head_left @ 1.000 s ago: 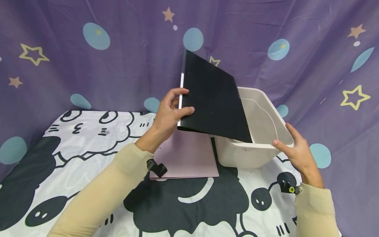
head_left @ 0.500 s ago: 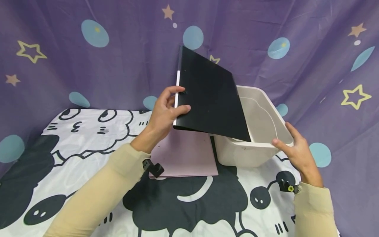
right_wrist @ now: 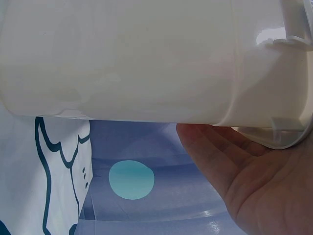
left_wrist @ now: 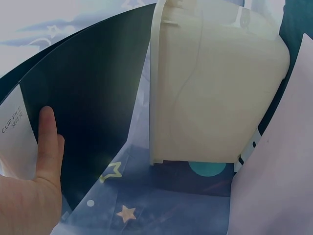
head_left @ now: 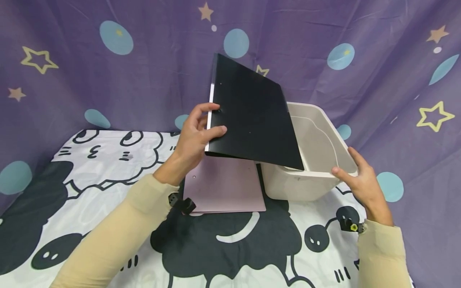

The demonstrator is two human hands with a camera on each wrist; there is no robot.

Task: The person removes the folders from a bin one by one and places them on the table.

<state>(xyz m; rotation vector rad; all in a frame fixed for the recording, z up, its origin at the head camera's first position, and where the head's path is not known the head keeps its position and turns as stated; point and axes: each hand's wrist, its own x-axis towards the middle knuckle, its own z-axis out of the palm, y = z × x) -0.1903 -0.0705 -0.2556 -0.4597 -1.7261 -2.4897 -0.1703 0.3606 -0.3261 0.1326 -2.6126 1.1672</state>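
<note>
A black clip file [head_left: 253, 116] is held tilted by my left hand [head_left: 189, 140], thumb on its front face and the other fingers around the white-labelled spine. In the left wrist view, the label on the file [left_wrist: 98, 93] reads "CLIP FILE". The file's lower right corner overlaps the left rim of a beige plastic bin [head_left: 291, 188]; whether they touch I cannot tell. My right hand [head_left: 365, 188] grips the bin's right rim, thumb on top. The right wrist view has that hand [right_wrist: 264, 191] with its fingers against the bin's outer wall.
A pink folder [head_left: 225, 190] lies flat on the black-and-white cartoon cloth [head_left: 230, 248], left of the bin and partly under the raised file. Behind everything hangs a purple curtain [head_left: 162, 72] with stars and blue ovals.
My left hand has drawn the black clip file slightly left, away from the bin. The right hand and the bin stay nearly where they were.
</note>
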